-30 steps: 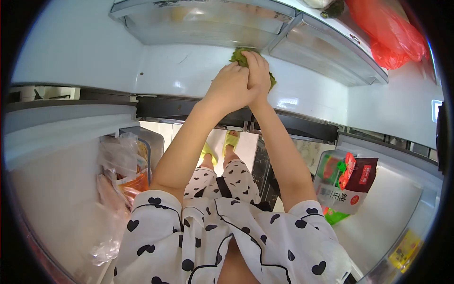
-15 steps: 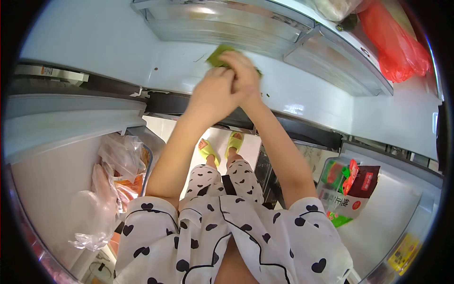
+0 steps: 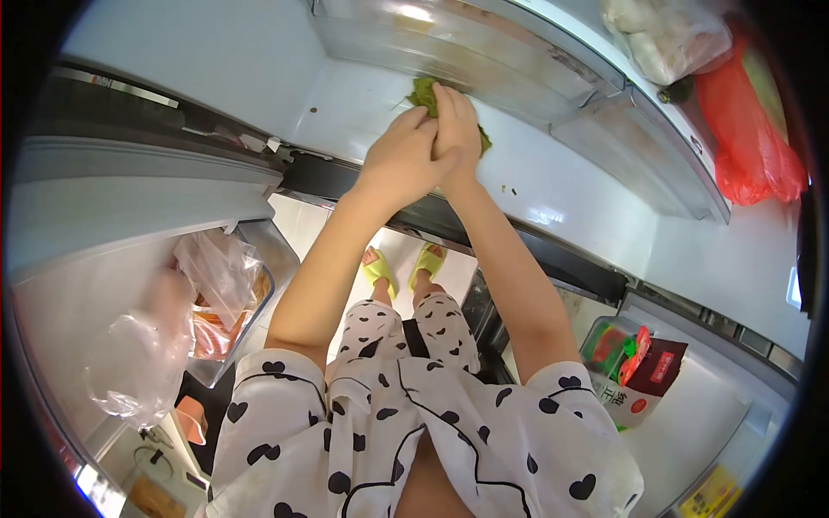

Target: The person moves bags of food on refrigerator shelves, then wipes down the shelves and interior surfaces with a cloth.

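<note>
A crumpled green cloth (image 3: 425, 91) lies on the white fridge floor (image 3: 354, 95), mostly covered by my hands; its edges show past the fingers. My right hand (image 3: 458, 129) is pressed over the cloth, fingers together and pointing away from me. Beside and against it rests my left hand (image 3: 399, 160), its fingertips meeting the right hand at the cloth. Whether the left fingers also grip the cloth is partly hidden. Small dark crumbs (image 3: 509, 190) are scattered to the right of the hands.
Clear drawers (image 3: 484, 56) stand just beyond the hands. A red plastic bag (image 3: 747, 129) and a clear bag (image 3: 665, 39) sit upper right. The open left door holds plastic bags (image 3: 216, 268); the right door holds a food packet (image 3: 648, 380). A dark front edge (image 3: 328, 177) runs under my forearms.
The view has shifted, and the hands with the cloth now sit slightly farther right along the fridge floor. The cloth looks more crumpled under the fingers.
</note>
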The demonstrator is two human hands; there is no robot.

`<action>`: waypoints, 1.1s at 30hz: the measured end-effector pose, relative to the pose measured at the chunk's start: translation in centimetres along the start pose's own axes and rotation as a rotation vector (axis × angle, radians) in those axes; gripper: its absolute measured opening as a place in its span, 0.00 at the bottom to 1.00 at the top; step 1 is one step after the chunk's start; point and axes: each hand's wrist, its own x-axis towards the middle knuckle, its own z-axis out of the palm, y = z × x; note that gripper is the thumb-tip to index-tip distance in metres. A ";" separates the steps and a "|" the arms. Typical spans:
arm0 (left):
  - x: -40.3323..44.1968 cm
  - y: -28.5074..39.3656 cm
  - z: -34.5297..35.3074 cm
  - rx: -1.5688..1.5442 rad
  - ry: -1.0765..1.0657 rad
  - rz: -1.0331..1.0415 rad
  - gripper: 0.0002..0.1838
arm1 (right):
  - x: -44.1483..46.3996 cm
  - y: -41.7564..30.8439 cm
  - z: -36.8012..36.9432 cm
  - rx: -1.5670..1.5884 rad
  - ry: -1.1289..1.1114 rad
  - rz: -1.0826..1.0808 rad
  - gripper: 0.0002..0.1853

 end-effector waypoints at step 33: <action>-5.6 -3.1 -2.4 0.169 0.470 -0.362 0.31 | 4.0 -7.5 7.5 0.601 -0.706 -0.342 0.12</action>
